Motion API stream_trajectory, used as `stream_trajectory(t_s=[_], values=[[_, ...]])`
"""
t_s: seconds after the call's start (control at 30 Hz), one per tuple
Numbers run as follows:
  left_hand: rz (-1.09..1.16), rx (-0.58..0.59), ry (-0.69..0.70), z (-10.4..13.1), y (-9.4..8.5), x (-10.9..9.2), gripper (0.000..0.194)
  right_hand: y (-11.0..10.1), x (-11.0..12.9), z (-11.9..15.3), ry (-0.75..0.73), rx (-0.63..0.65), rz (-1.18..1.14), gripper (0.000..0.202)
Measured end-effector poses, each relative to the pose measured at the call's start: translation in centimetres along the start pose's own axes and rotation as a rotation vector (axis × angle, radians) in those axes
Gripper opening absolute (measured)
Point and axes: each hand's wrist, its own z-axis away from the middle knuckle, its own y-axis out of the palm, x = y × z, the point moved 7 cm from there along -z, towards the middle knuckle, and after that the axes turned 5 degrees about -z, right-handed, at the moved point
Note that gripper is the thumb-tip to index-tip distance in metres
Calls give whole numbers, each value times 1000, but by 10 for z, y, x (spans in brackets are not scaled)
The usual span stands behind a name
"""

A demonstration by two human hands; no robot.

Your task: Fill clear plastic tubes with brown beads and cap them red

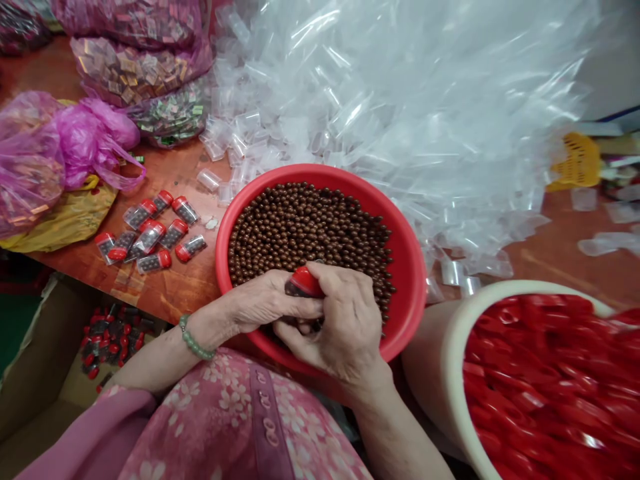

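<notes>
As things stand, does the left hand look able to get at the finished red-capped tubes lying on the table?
Probably not at once: the left hand and right hand both grip a red-capped tube. Otherwise nothing blocks the way to the tubes.

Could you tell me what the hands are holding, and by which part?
Both hands hold a small tube; right fingers grip its red cap. The tube's body is hidden.

The tube (300, 285) between the hands is mostly hidden: only its red cap (306, 280) and a dark sliver show. The right hand (340, 320) covers the red basin's (320, 175) near rim. The white bucket (453, 347) is cut off by the right and bottom edges. Print on the packets in the pink bags (140, 67) is too small to read
</notes>
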Motion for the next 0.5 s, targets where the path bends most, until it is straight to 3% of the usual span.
stream_trajectory(t_s=[0.2, 0.5], values=[[-16, 22, -22, -1, 6, 2, 45, -4, 1, 0, -51, -78, -9, 59], [48, 64, 23, -2, 9, 1, 39, -6, -7, 1, -57, -79, -61, 56]])
